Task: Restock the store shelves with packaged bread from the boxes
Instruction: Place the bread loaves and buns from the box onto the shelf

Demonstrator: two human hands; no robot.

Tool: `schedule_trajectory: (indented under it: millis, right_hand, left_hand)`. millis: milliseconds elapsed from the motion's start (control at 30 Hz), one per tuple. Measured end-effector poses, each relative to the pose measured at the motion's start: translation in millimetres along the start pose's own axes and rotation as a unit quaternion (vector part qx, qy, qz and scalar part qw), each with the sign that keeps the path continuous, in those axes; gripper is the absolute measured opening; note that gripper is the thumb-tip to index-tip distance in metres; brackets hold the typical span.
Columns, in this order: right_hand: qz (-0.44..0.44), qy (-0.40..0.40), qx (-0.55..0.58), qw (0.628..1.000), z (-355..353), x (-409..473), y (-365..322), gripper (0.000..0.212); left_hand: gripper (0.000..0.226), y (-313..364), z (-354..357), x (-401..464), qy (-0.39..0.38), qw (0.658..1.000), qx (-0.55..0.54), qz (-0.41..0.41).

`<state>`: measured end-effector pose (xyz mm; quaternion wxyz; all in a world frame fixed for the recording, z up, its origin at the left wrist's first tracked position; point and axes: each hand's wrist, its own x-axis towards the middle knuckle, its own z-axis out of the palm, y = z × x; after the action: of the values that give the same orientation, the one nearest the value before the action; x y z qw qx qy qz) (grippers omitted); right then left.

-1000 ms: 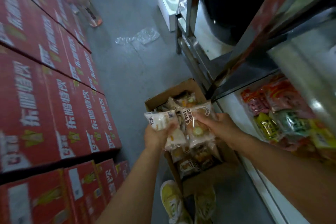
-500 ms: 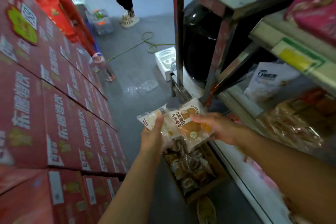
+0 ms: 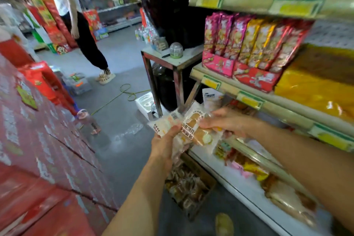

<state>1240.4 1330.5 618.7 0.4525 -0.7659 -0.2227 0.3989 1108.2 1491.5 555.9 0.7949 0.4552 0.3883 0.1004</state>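
Observation:
Both hands hold a small stack of clear-wrapped bread packs in front of the shelves. My left hand grips the stack from below, its thumb on a pale pack. My right hand holds the right side, fingers curled over a pack with a golden bun. Below them on the floor sits the open cardboard box, with several wrapped breads inside. The store shelf unit stands to the right, snack packs on its tiers.
Stacked red drink cartons wall the left side. A person stands in the aisle ahead. A small metal table with a black drum under it stands by the shelf end. A green hose and a white box lie on the floor.
My view has lifted from the box to the shelves. Both hands have raised the bread packs up and away from the box, toward the shelf's middle tier.

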Motion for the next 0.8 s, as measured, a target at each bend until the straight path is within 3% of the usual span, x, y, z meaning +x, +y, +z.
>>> schedule_trajectory:
  millis: [100, 200, 267, 333, 433, 467, 600, 700, 800]
  right_hand:
    - [-0.029, 0.098, 0.104, 0.989, -15.7, -45.7, 0.4, 0.047]
    - [-0.029, 0.181, 0.229, 0.956, -25.4, -82.4, 2.6, 0.038]
    - [-0.026, 0.194, 0.278, 0.940, -30.1, -103.7, 0.3, 0.043]
    - [-0.046, 0.219, 0.302, 0.927, -39.3, -123.5, -2.8, 0.063]
    - [-0.085, 0.295, 0.308, 0.900, -62.0, -153.9, -5.3, 0.070]
    - [-0.097, 0.314, 0.300, 0.896, -71.0, -165.0, -4.9, 0.068]
    - [-0.130, 0.349, 0.229, 0.899, -108.8, -214.1, 0.1, 0.017]
    - [-0.142, 0.348, 0.192, 0.906, -142.0, -249.7, 7.5, 0.014]
    - [-0.150, 0.378, 0.165, 0.899, -176.0, -289.2, 12.8, 0.010]
  left_hand:
    - [0.055, 10.2, 34.1, -27.2, 0.021, 0.998, -0.042, 0.029]
    - [0.104, 18.6, 78.0, -56.3, 0.017, 0.997, -0.055, 0.044]
    - [0.093, 20.8, 107.1, -73.3, -0.004, 0.996, -0.074, 0.057]
    - [0.079, 21.0, 133.4, -88.3, -0.032, 0.994, -0.083, 0.067]
    - [0.090, 17.6, 163.3, -103.5, -0.075, 0.993, -0.065, 0.071]
    - [0.090, 15.5, 171.6, -106.9, -0.092, 0.992, -0.057, 0.072]
    - [0.087, 10.2, 213.7, -136.1, -0.127, 0.989, -0.011, 0.076]
    - [0.097, 10.2, 249.7, -153.5, -0.145, 0.985, 0.007, 0.091]
    - [0.077, 11.7, 288.7, -173.4, -0.193, 0.977, 0.008, 0.094]
